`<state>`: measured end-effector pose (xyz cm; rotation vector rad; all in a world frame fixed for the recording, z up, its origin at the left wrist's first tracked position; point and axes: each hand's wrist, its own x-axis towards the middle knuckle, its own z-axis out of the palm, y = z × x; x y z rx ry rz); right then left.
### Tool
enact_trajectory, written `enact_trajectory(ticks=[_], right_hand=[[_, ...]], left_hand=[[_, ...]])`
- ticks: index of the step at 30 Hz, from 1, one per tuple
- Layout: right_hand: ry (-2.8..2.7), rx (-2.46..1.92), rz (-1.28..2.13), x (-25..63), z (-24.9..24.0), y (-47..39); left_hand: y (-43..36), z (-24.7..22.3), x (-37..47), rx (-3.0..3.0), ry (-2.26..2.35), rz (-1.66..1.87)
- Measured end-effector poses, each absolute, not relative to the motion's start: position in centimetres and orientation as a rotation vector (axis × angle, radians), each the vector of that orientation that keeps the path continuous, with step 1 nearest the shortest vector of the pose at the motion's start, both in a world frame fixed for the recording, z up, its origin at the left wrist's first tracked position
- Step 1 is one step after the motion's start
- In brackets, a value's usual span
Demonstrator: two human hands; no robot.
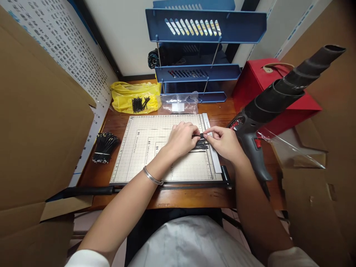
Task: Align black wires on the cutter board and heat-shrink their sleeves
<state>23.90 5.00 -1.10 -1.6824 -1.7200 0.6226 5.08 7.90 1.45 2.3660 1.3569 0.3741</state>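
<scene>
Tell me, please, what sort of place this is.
Probably a small handwork station: a gridded paper cutter, a banded bundle of black strands and a blue tray rack suggest it.

The board [125, 163] is cream, ruled with black lines and a fine dotted grid, and lettered in black. The sticks [200, 145] on the board are black; the strip [216, 165] along its right edge is white with dark print. Left of the board, the bundle [104, 144] is black with yellowish tips and a whitish band [102, 153]. Behind the board, the bag [119, 100] is yellow, the clump [137, 105] black and the rack [241, 27] dark blue. Right of the board, the blower [251, 131] is black with a red switch [257, 143]. Under the board, the table [191, 198] is reddish brown.
</scene>
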Motion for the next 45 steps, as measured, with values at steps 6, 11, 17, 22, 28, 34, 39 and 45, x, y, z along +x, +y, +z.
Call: enact_trajectory(ticks=[6, 11, 17, 22, 28, 34, 39, 45], right_hand=[[-1.686, -1.699, 0.550, 24.1, -0.3, 2.0], [-1.729, -1.780, 0.490, 23.5, -0.5, 1.0], [-1.799, -1.844, 0.421, 23.4, -0.4, 1.9], [-1.900, -1.970, 0.446, 23.4, 0.4, 2.2], [-1.854, -1.949, 0.442, 23.1, 1.0, 2.4], [-1.739, -1.919, 0.466, 23.9, 0.9, 1.0], [-1.682, -1.890, 0.453, 24.5, 0.9, -0.2], [-1.685, -1.866, 0.452, 24.7, 0.9, -0.6]], left_hand=[[3.7, 1.1, 3.9, 2.555, 1.358, 0.416], [1.7, -0.2, 3.8, 2.670, 1.305, 0.256], [2.6, 0.5, 4.1, 2.692, 1.306, 0.278], [2.7, 0.7, 3.8, 2.679, 1.247, 0.231], [5.6, 1.5, 3.3, 2.497, 1.430, 0.353], [8.8, 3.5, 3.5, 2.615, 1.316, 0.048], [9.2, 4.2, 4.2, 2.723, 1.270, -0.084], [9.5, 4.9, 5.6, 2.758, 1.207, -0.173]])
